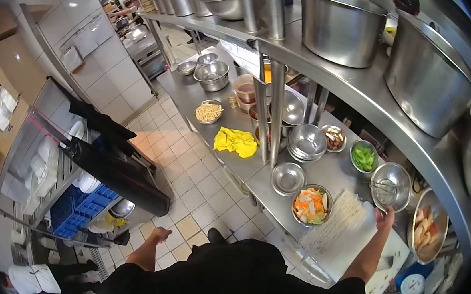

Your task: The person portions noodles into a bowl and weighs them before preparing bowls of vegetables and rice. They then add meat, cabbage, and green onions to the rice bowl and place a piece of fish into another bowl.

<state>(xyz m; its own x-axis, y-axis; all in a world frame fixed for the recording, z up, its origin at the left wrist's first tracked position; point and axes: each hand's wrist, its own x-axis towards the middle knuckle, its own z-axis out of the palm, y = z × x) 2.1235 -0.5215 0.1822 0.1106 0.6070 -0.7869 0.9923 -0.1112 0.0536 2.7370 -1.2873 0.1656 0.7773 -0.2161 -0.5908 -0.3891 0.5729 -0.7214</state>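
My right hand (384,218) is closed at the near rim of a metal bowl (404,188), around what looks like the handle of a wire whisk (383,191). The whisk's wires rest inside this bowl. My left hand (161,235) hangs over the tiled floor, away from the counter, its fingers curled with nothing visible in them. To the left of my right hand, pale thin noodles (338,221) lie spread beside a white cutting board (355,245). A bowl of shredded vegetables (311,205) stands next to the noodles.
Near the whisk bowl stand a bowl of green vegetables (364,157) and a large bowl of pale pieces (426,229). A yellow cloth (236,142) lies by the counter edge. Big steel pots (341,27) line the overhead shelf (363,80). A rack with blue crates (75,209) stands left.
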